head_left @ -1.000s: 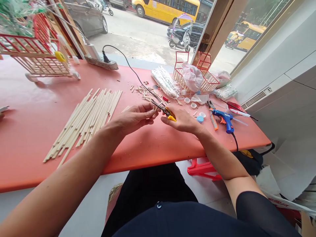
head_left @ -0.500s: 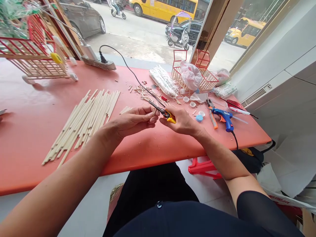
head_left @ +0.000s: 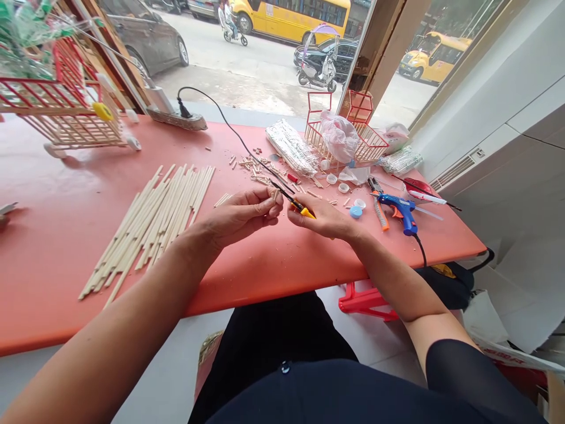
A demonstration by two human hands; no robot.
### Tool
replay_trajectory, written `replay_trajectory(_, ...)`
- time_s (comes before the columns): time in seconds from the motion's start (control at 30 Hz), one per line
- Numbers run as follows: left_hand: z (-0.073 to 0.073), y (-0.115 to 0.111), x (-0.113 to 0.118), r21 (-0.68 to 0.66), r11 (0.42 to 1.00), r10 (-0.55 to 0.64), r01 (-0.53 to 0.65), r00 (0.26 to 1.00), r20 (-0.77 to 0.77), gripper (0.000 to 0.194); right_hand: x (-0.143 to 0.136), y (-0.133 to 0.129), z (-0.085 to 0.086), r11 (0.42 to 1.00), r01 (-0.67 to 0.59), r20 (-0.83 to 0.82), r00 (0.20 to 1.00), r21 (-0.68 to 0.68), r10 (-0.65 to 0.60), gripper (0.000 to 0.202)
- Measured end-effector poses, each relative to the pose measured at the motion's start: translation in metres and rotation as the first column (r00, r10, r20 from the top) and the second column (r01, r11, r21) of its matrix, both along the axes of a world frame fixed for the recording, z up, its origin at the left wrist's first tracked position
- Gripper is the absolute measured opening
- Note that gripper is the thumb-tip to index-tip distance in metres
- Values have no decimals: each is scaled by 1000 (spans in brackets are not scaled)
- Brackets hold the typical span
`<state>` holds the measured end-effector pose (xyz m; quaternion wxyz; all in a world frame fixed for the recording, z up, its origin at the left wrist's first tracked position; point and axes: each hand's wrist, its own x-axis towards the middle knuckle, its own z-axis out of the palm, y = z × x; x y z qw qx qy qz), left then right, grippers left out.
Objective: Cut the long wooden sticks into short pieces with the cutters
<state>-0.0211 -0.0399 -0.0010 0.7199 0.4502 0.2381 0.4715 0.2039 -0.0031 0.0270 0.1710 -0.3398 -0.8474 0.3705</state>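
Between thumb and fingers, my left hand (head_left: 249,213) pinches a short piece of wooden stick (head_left: 275,195). My right hand (head_left: 320,218) is wrapped round yellow-handled pliers (head_left: 304,210), whose dark jaws point up and left beside the left fingertips. Whether the jaws touch the wood I cannot tell. A spread of long wooden sticks (head_left: 154,218) lies left of my left hand. Beyond both hands are many cut stick pieces (head_left: 253,165), scattered on the red tabletop (head_left: 247,277).
A stick-built cart (head_left: 75,123) stands at the left, a similar basket (head_left: 371,144) at the back right. At the right lie a blue glue gun (head_left: 399,212), orange-handled pliers (head_left: 380,206) and bottle caps (head_left: 355,211). A black cable (head_left: 220,112) runs from a power strip (head_left: 176,118).
The pliers have turned slightly in my right hand, so their jaws look narrower, seen more edge-on. My left hand stays almost in place, still pinching the wood.
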Motion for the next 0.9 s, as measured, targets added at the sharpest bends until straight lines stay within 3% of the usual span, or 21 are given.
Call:
replay_trajectory(0.2, -3, 0, -1, -25, 1000, 5, -5, 1000, 11, 28, -1, 3, -4, 1000, 3, 40, 999, 29, -4, 43)
replay_trajectory(0.33, -3, 2, 1, -25, 996, 82, -82, 996, 24, 29, -2, 2, -8, 997, 64, 32, 997, 44, -65, 47)
replay_trajectory(0.53, -4, 5, 6, 111, 971, 218, -213, 975, -36, 36, -3, 2, -10, 994, 102, 49, 993, 35, -103, 51)
replay_trajectory(0.7, -4, 4, 13, 114, 943, 319, -313, 947, -33, 38, -4, 2, -9, 992, 120, 67, 990, 26, -122, 52)
replay_trajectory(0.83, 2, 7, 5, 53, 866, 499, -497, 865, -49, 28, -1, 2, -7, 989, 149, 52, 988, -13, -148, 56)
replay_trajectory(0.9, 7, 9, -6, 36, 806, 588, -590, 795, -146, 23, 2, 3, -7, 974, 156, -41, 986, -165, -164, 57)
